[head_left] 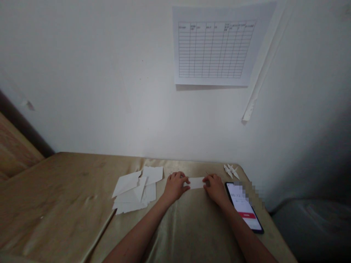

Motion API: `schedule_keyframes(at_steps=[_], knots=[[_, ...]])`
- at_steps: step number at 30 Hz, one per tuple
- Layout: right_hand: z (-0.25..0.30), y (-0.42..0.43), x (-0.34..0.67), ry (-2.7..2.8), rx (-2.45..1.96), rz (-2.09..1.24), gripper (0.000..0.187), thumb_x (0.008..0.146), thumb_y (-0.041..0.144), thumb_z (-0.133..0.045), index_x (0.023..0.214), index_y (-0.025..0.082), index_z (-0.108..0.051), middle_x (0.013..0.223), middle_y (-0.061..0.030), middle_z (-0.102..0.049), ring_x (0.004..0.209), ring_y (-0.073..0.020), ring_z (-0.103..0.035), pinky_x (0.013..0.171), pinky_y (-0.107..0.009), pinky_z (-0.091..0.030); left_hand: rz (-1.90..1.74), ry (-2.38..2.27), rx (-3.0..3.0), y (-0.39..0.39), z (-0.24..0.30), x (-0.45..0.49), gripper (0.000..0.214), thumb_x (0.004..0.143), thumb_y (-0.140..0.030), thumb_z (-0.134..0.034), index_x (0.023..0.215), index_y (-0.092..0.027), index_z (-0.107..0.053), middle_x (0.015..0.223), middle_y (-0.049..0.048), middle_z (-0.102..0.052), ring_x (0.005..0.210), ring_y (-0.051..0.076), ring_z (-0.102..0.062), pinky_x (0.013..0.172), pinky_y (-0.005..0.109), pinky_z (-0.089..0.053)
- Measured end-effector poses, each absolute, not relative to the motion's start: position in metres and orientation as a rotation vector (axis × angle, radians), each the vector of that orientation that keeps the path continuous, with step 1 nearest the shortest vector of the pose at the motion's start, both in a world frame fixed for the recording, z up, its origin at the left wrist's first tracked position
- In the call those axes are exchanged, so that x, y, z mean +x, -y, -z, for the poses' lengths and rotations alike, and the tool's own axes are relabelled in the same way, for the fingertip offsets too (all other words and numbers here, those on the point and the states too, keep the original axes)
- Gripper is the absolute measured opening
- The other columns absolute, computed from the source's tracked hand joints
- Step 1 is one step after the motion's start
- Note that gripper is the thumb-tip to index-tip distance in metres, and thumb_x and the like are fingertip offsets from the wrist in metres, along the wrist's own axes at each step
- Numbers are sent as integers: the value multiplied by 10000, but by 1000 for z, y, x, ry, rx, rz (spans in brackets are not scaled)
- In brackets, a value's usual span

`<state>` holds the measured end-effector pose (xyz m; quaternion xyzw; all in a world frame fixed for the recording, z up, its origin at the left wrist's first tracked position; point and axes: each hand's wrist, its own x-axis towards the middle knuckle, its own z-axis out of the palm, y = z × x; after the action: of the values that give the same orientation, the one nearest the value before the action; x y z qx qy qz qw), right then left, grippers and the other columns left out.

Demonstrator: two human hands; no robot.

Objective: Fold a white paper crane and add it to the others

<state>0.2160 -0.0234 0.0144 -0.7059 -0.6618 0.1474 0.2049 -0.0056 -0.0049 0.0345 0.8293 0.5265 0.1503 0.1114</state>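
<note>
A small white strip of folded paper lies on the tan-covered table near its far edge. My left hand pinches the strip's left end, fingers curled over it. My right hand pinches the right end in the same way. Both hands rest on the cloth with the paper stretched between them.
A loose pile of white paper sheets lies left of my hands. A lit phone rests right of my right wrist. Small folded paper figures sit at the far right corner. A printed table sheet hangs on the wall.
</note>
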Motion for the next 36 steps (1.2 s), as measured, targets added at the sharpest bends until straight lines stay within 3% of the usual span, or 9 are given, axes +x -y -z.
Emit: schedule_keyframes(at_steps=[8,14,18,26,32,36], knots=[[-14,23,221,1909,-1972,-419,290,824,160,-592,1090,233,-684,1251,-78,-579,1205,-247,-509,971,-323,-389,-427,-1448,2462,3,-31,-17,278,840,-270,-711,1109,-338,-722,1306,14,-595,1254,271,-499,1103,460,-351],[-16,26,218,1932,-1978,-361,333,862,124,-470,1103,230,-674,1233,-84,-585,1185,-235,-513,963,-323,-380,-532,-1518,2423,8,-26,-9,254,813,-310,-697,1066,-303,-718,1258,27,-598,1241,266,-491,1129,468,-305],[-21,30,209,1903,-2017,-296,244,865,288,-555,1075,218,-659,1214,-99,-580,1168,-264,-512,964,-352,-376,-528,-1680,2388,15,-25,8,255,826,-347,-671,1065,-257,-680,1243,72,-581,1227,292,-483,1139,530,-252],[-22,31,196,1849,-2075,-256,356,779,449,-678,1043,215,-633,1201,-116,-573,1179,-298,-501,965,-380,-372,-620,-1807,2365,22,-18,25,359,802,-483,-684,1044,-221,-642,1189,113,-570,1198,324,-484,1139,574,-227],[-18,28,196,1834,-2088,-246,400,757,499,-698,1036,222,-628,1205,-119,-570,1201,-311,-490,979,-395,-363,-631,-1846,2326,22,-18,29,403,775,-519,-701,1045,-227,-635,1187,111,-573,1210,334,-472,1144,567,-220],[-18,28,197,1824,-2086,-273,362,758,430,-685,1048,220,-633,1212,-115,-563,1207,-304,-484,985,-387,-354,-611,-1856,2298,23,-21,30,386,774,-483,-700,1047,-221,-628,1196,113,-571,1206,332,-474,1139,561,-222]])
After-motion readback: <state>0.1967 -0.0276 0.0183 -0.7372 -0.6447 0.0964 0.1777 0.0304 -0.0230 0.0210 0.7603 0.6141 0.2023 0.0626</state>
